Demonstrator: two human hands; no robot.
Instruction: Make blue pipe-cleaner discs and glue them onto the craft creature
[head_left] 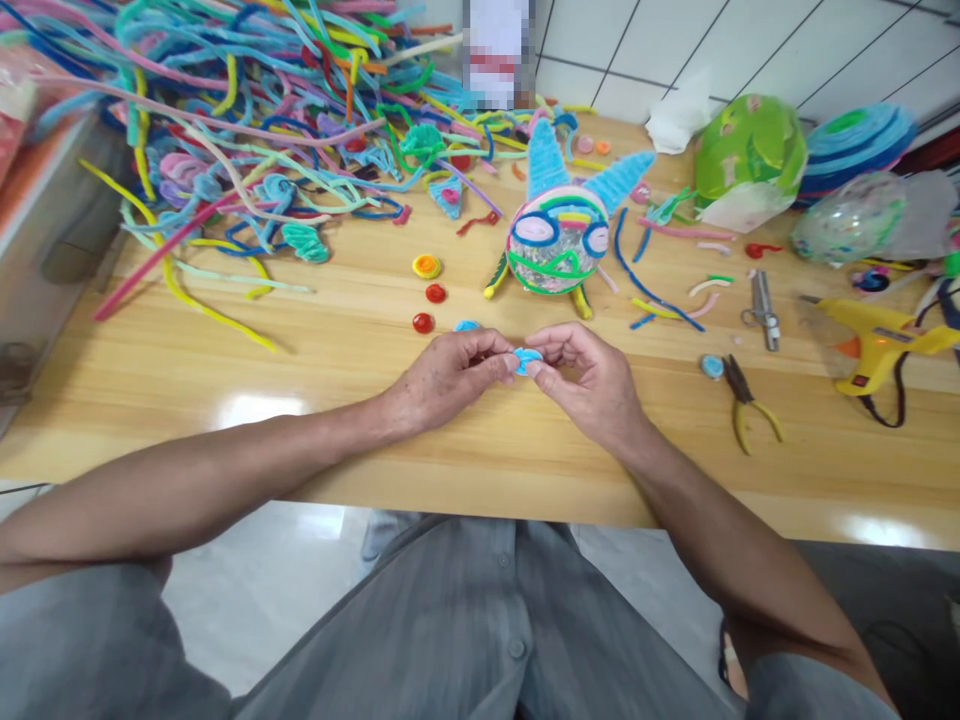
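Two hands met over the wooden table (225, 380). Our left hand (442, 380) and our right hand (589, 385) both pinched one little blue coil (527, 359) between thumbs and fingertips. The coil sat right between the two hands, just above the table top, near the front edge.

Just behind our left hand we saw another blue coil (466, 326) lying flat. Near it lay two red coils (423, 323) (436, 293) and a yellow and orange coil (426, 266).

Behind our hands stood a round ball creature (559, 245) with big eyes, green bands and two fuzzy blue ears (546, 160).

To our right lay small pliers (742, 400) with yellow handles, and one more blue coil (712, 366) just beside them. A pair of small scissors (763, 310) lay farther back. A yellow glue gun (877, 345) rested near the right edge.

At the far left, a big messy heap of fuzzy sticks (247, 110) in many colors covered the table. At the far right sat a green ball (750, 150) and a stack of blue rings (855, 145).
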